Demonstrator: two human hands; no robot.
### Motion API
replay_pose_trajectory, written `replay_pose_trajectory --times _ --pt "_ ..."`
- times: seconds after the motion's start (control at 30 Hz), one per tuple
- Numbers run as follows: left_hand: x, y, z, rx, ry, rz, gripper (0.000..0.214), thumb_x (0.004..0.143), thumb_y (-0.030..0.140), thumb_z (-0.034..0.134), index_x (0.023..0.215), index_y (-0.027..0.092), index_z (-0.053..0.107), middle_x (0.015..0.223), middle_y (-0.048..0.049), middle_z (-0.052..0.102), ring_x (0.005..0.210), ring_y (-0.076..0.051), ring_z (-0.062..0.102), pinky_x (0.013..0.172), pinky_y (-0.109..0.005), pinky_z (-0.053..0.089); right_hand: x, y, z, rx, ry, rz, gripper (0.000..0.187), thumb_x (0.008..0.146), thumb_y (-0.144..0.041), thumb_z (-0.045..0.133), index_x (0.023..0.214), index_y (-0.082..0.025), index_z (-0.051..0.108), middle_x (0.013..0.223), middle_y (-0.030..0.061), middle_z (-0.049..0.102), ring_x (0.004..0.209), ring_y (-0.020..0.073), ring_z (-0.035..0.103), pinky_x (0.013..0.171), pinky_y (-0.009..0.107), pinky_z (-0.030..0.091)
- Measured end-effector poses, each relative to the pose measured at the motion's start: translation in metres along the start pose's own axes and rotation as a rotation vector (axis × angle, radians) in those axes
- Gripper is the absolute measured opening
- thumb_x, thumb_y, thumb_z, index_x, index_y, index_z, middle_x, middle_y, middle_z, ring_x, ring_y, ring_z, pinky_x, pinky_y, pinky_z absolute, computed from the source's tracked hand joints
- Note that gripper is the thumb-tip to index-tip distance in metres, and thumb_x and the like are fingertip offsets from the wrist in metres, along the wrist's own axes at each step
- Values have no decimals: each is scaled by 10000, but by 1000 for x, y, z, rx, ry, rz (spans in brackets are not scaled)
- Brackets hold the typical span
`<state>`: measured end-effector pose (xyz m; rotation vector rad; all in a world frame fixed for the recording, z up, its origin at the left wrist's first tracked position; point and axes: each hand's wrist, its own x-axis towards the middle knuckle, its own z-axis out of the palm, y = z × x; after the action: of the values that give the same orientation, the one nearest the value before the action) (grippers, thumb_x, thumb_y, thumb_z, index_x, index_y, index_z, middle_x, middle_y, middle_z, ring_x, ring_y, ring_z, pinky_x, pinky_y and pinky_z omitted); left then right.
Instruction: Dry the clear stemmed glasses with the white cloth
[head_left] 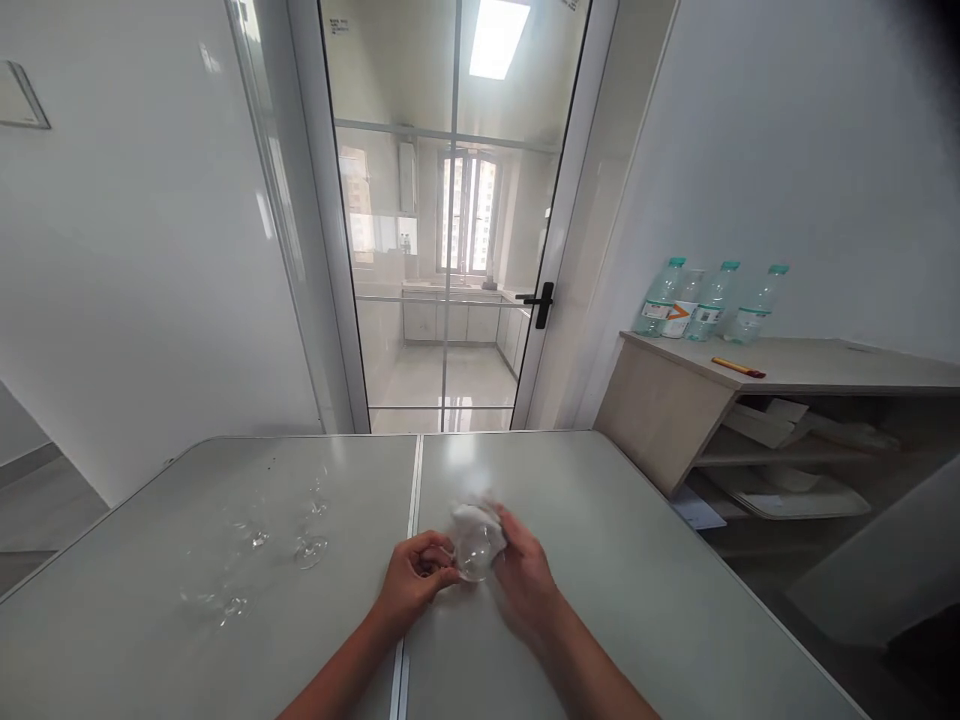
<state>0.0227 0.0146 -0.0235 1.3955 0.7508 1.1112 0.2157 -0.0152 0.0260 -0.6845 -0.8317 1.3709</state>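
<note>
Above the middle of the table, a clear stemmed glass (475,566) is between my two hands, its round part facing me. My left hand (421,578) is closed, thumb and fingers pinching the left edge of the glass. A white cloth or tissue (474,516) is pressed against the far side of the glass. My right hand (527,565) is wrapped around the right side with the cloth in its fingers, slightly smeared by motion. Part of the glass is hidden behind the cloth and fingers. To the left, several other clear stemmed glasses (310,550) are on the table.
A seam strip (414,490) divides the pale table (630,560). Ahead is a glass door (405,370) with a black handle (544,305). On the right, a wooden shelf unit (667,400) carries plastic bottles (752,312) and a yellow-and-red stick-like item (738,367).
</note>
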Motion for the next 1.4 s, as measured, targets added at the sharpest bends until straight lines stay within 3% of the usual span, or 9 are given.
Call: replay_pose_trajectory --times 0.1,0.2,0.67,0.77,0.83,0.93,1.03,1.2,1.4 --pt "0 5 3 -76 3 12 413 656 315 904 747 176 527 598 34 595 537 -87 506 518 -192 376 -4 5 11 184 -113 173 303 949 -489 607 1059 -232 723 1003 57 722 855 227 641 759 355 501" --pt "2 5 2 -141 17 -17 496 671 346 892 759 205 426 582 45 605 473 -66 451 472 -176 331 -5 2 14 336 -87 119 247 944 -459 622 1073 -266 707 1090 24 710 953 219 629 817 349 490" --pt "2 8 1 -209 37 -13 500 691 375 880 799 212 419 595 28 648 420 -53 419 414 -171 290 -5 2 11 178 -125 136 239 952 -436 579 994 -238 707 1015 36 688 903 220 600 850 357 478" --pt "2 13 3 -168 106 -24 492 715 408 859 807 214 416 643 9 681 424 -49 404 411 -176 285 -8 3 2 -51 -10 -99 239 955 -427 594 1098 -260 689 1043 26 671 933 213 582 882 347 457" --pt "1 16 4 -121 131 -28 481 719 421 851 805 212 427 656 12 672 459 -63 441 427 -179 300 -10 3 -6 -338 -12 -224 177 943 -408 626 967 -251 706 886 21 654 844 211 562 864 356 448" --pt "-3 18 8 13 156 11 437 721 397 849 780 203 462 680 19 633 563 -92 521 509 -196 371 -12 -7 -13 -707 -171 -335 164 905 -371 671 791 -258 705 778 46 637 843 256 569 894 426 439" --pt "-8 18 10 229 157 92 372 728 377 835 755 201 508 677 24 611 568 -96 491 557 -217 386 -9 -23 -12 -834 -359 -384 65 865 -318 700 905 -281 735 969 93 695 1110 332 566 1043 518 363" --pt "-17 12 13 517 -26 292 223 756 296 788 692 213 591 582 34 550 519 -107 434 552 -242 351 -4 -36 -10 -891 -554 -119 133 897 -338 669 798 -251 686 758 15 640 757 210 541 831 367 426" --pt "-16 18 13 433 41 287 272 776 349 801 739 206 572 679 19 593 566 -107 465 578 -234 395 -3 -28 -13 -210 -212 261 247 892 -447 665 855 -203 654 774 -7 595 672 154 483 637 259 392"
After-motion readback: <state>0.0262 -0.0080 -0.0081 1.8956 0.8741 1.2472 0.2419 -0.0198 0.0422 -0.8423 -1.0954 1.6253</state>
